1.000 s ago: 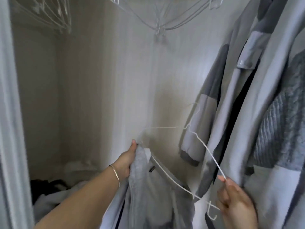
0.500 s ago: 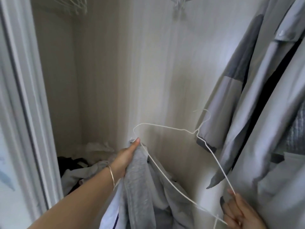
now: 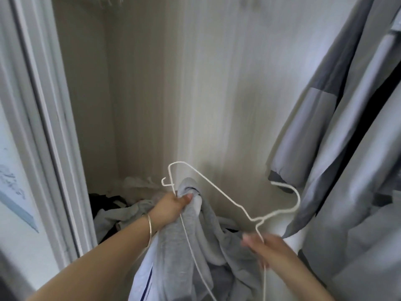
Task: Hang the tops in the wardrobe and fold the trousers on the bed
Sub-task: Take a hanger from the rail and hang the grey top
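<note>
Her left hand (image 3: 173, 206) is clamped around a bunched fold of a grey top (image 3: 184, 240), thumb pressed over the cloth, with one thin arm of a white wire hanger (image 3: 219, 190) caught in the same grip. A slim bangle (image 3: 149, 230) sits on that wrist. The top hangs down from the fist in loose folds toward the near edge, a paler panel with a dark stripe showing at its lower left. To the right, the right hand (image 3: 263, 248) is blurred; its fingers look curled around the hanger wire just below the neck, though the blur leaves the exact grip hard to read. The hanger lies tilted across the space between both hands, its hook (image 3: 290, 192) pointing right toward the hanging clothes. Those hanging garments (image 3: 338, 131), grey and pale blue-grey with darker panels, fill the right side of the wardrobe, one cuff dangling just beside the hook. Farther in, low on the left, a heap of dark and light clothes (image 3: 112, 207) lies on the wardrobe floor. Behind it stands the pale back wall (image 3: 173, 94), and the white door frame (image 3: 50, 127) runs up the left.
</note>
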### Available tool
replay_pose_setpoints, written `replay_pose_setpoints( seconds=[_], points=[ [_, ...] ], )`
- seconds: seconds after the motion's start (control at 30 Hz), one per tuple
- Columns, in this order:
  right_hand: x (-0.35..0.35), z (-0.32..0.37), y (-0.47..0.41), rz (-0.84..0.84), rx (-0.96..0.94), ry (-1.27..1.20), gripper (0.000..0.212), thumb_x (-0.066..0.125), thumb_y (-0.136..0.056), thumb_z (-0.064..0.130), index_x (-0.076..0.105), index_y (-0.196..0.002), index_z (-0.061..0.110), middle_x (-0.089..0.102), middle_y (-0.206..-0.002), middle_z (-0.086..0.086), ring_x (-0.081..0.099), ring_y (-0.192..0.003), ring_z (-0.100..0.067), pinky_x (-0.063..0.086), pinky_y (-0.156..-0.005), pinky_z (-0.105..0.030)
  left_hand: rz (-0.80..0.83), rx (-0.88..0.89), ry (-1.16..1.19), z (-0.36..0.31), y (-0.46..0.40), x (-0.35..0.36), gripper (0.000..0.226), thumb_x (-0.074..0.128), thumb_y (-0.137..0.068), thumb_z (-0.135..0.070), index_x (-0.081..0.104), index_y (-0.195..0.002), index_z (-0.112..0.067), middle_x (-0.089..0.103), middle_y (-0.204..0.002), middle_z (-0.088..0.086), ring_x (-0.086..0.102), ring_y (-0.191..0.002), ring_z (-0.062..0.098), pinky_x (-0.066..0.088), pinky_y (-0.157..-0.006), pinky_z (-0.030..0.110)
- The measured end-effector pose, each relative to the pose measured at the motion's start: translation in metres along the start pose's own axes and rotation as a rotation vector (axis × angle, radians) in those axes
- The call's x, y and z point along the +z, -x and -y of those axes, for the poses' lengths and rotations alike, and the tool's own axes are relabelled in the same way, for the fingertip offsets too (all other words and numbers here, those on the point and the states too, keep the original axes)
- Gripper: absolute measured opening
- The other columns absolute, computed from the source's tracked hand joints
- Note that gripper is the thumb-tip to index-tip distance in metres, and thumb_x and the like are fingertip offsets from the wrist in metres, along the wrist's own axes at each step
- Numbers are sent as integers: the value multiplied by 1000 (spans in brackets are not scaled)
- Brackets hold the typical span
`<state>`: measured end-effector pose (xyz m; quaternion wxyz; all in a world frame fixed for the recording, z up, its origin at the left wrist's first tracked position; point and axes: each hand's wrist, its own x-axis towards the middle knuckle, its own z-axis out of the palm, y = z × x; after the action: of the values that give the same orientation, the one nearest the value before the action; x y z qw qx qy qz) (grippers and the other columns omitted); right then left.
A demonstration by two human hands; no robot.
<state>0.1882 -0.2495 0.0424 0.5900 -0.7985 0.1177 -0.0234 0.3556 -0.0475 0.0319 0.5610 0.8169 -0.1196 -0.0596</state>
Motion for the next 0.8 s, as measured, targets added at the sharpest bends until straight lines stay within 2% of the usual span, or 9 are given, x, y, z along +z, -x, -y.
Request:
replay_pose_setpoints(
  seconds=[0.07, 0.2, 0.27, 0.33, 0.4, 0.47, 0.53, 0.6, 0.8],
  points=[
    [9, 22, -24, -100, -13, -127, 24, 62, -85, 39, 71, -85, 17, 34, -34, 8, 33, -30, -4, 30, -39, -19, 40, 14, -51, -4, 1, 0, 43, 59, -91, -29, 47, -52, -15, 46, -34, -10, 45, -40, -2, 33, -42, 9],
    [8, 38, -48, -111, -100, -240, 26, 51, -95, 25, 67, -80, 12, 21, -38, 10, 15, -31, -3, 13, -32, -12, 193, -81, 195, -3, 6, -20, 28, 58, -90, -34, 69, -85, -9, 70, -78, 3, 67, -65, 7, 51, -59, 15],
    [-10, 39, -49, -163, -117, -222, 28, 49, -95, 25, 66, -76, 11, 21, -37, 10, 16, -30, -3, 13, -32, -12, 239, -176, 390, 1, 7, -32, 42, 46, -92, -48, 70, -92, -13, 74, -86, 2, 70, -77, 9, 54, -66, 21],
    [-28, 27, -54, -200, -106, -226, 29, 48, -95, 25, 64, -76, 11, 21, -38, 11, 16, -29, -1, 13, -32, -11, 146, -256, 433, 8, 1, -44, 57, 46, -85, -64, 70, -94, -13, 74, -92, 5, 69, -85, 15, 54, -76, 28],
    [-37, 16, -53, -189, -77, -127, 29, 50, -94, 26, 66, -73, 13, 21, -38, 10, 16, -28, -1, 13, -31, -12, 19, -276, 208, 14, -8, -52, 68, 59, -70, -71, 68, -101, -11, 71, -101, 9, 67, -92, 21, 52, -88, 36],
    [-33, 2, -50, -186, -81, 17, 30, 54, -93, 25, 69, -68, 17, 26, -36, 9, 20, -28, -1, 16, -31, -14, -19, -161, -237, 14, -15, -58, 57, 60, -78, -60, 67, -107, -11, 69, -107, 10, 64, -98, 25, 49, -93, 36],
    [-21, -8, -46, -177, -119, 147, 33, 58, -91, 23, 70, -61, 23, 45, -40, 8, 36, -37, -1, 26, -37, -12, -79, 42, -756, 2, -19, -63, 38, 50, -90, -46, 67, -108, -18, 67, -104, 10, 62, -99, 28, 48, -86, 33],
    [-3, -16, -45, -133, -139, 241, 39, 60, -89, 20, 69, -52, 29, 63, -54, 2, 52, -57, -2, 36, -52, -10, -196, 226, -1042, -11, -20, -69, 27, 50, -91, -38, 65, -109, -25, 61, -102, 9, 62, -95, 31, 48, -80, 35],
    [43, -18, -47, -52, -128, 93, 32, 52, -94, 13, 64, -64, 16, 46, -32, 15, 44, -35, 4, 32, -42, -8, -223, 140, -934, -31, -19, -73, 31, 45, -94, -33, 65, -100, -10, 66, -106, 18, 60, -101, 38, 46, -80, 37]
  ],
)
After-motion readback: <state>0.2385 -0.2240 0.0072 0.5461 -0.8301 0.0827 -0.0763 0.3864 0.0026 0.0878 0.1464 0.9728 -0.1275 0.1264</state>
